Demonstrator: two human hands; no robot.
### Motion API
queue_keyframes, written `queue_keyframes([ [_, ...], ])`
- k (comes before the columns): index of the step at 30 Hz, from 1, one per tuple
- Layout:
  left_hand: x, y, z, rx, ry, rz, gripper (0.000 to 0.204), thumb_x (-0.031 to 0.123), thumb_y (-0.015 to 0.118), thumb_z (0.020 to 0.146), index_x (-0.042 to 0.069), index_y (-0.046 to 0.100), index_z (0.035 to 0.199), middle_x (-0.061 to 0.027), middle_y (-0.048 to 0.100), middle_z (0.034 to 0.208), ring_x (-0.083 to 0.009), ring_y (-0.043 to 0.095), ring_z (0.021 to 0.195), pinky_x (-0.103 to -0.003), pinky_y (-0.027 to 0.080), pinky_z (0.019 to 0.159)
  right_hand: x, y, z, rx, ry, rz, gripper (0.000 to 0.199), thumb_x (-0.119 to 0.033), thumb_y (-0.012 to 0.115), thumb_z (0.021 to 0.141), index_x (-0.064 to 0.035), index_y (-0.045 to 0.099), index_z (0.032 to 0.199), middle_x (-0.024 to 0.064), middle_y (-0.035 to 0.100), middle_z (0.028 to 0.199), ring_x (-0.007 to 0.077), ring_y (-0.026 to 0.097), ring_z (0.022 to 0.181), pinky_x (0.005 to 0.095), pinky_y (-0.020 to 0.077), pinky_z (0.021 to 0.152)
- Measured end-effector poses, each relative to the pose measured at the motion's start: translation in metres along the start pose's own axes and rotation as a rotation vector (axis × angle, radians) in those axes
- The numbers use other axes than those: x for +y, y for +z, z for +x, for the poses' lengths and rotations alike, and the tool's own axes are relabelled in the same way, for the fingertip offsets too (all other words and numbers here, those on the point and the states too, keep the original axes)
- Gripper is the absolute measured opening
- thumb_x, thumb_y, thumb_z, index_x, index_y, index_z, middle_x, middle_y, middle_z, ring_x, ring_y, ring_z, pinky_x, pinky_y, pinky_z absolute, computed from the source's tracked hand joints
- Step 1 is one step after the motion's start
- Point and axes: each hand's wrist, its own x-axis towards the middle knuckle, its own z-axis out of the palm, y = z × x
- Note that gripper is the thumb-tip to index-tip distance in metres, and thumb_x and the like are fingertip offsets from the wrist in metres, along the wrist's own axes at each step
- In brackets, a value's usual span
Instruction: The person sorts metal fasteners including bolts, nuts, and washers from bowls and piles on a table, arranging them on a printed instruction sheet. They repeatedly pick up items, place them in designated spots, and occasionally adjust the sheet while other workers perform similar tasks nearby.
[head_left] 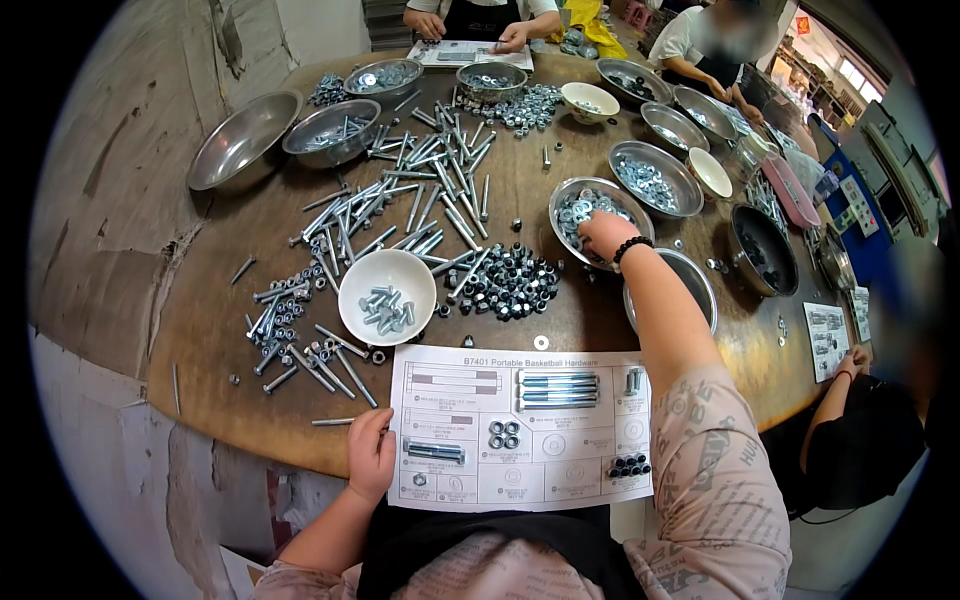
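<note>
My right hand (pixel 608 236), with a dark beaded bracelet, reaches into a metal bowl (pixel 641 213) of flat washers (pixel 577 206). Its fingers are bent together among the washers; their tips are hidden. Beside the left edge of a printed hardware sheet (pixel 520 425), my left hand (pixel 372 452) is closed, and what it grips does not show. On the sheet lie long bolts (pixel 557 390), several silver nuts (pixel 504 434), two dark-looking bolts (pixel 435 452), short bolts (pixel 634 381), black-topped lock nuts (pixel 630 465) and a single nut (pixel 420 480).
Left of the sheet stands a white bowl (pixel 352 312) of short bolts. Piles of lock nuts (pixel 510 282) and long bolts (pixel 440 185) spread over the brown table (pixel 210 370). More metal bowls (pixel 665 160) line the right side. Other people (pixel 480 20) work at the far and right edges.
</note>
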Motion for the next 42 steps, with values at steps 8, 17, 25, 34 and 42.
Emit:
queue_keyframes([
  [8,0.001,-0.001,0.002,-0.009,0.033,0.034,0.028,-0.005,0.050,0.074,-0.004,0.056,0.101,-0.0163,0.054,0.098,-0.0262,0.053,0.083,-0.031,0.045,0.073,0.011,0.018,-0.004,0.167,0.081,0.223,0.021,-0.013,0.059,0.072,-0.0106,0.064,0.093,0.0141,0.062,0.091,0.0313,0.058,0.088,0.0385,0.0467,0.077],
  [17,-0.001,0.001,0.001,0.000,0.078,0.052,0.024,-0.004,0.051,0.073,-0.002,0.056,0.096,-0.0169,0.056,0.096,-0.0316,0.053,0.088,-0.037,0.042,0.080,0.006,0.008,-0.034,0.421,0.301,1.794,0.025,-0.007,0.055,0.082,-0.0018,0.057,0.106,0.0095,0.059,0.089,0.0167,0.060,0.082,0.0237,0.0502,0.066],
  [25,-0.003,0.002,0.000,0.006,0.067,0.030,0.023,-0.003,0.050,0.073,-0.003,0.056,0.095,-0.0165,0.056,0.097,-0.0306,0.053,0.089,-0.035,0.042,0.080,-0.066,0.000,-0.109,0.326,0.141,2.686,0.034,0.000,0.039,0.087,0.0055,0.039,0.120,0.0219,0.053,0.103,0.0301,0.056,0.094,0.0356,0.0515,0.081],
  [34,0.001,0.003,0.001,0.022,0.064,0.031,0.023,-0.004,0.049,0.074,-0.004,0.056,0.096,-0.0165,0.055,0.097,-0.0294,0.053,0.089,-0.034,0.042,0.080,-0.100,-0.009,-0.159,0.229,0.180,2.791,0.026,-0.011,0.046,0.090,0.0063,0.047,0.109,0.0134,0.053,0.091,0.0286,0.056,0.092,0.0372,0.0504,0.081],
  [42,0.013,0.004,-0.007,0.115,0.060,-0.026,0.033,-0.004,0.053,0.073,0.000,0.053,0.106,-0.0130,0.049,0.104,-0.0226,0.049,0.091,-0.030,0.042,0.078,-0.113,0.003,-0.201,0.153,0.141,2.764,0.020,-0.012,0.047,0.090,0.0006,0.049,0.105,0.0058,0.050,0.083,0.0166,0.051,0.075,0.0306,0.0485,0.073],
])
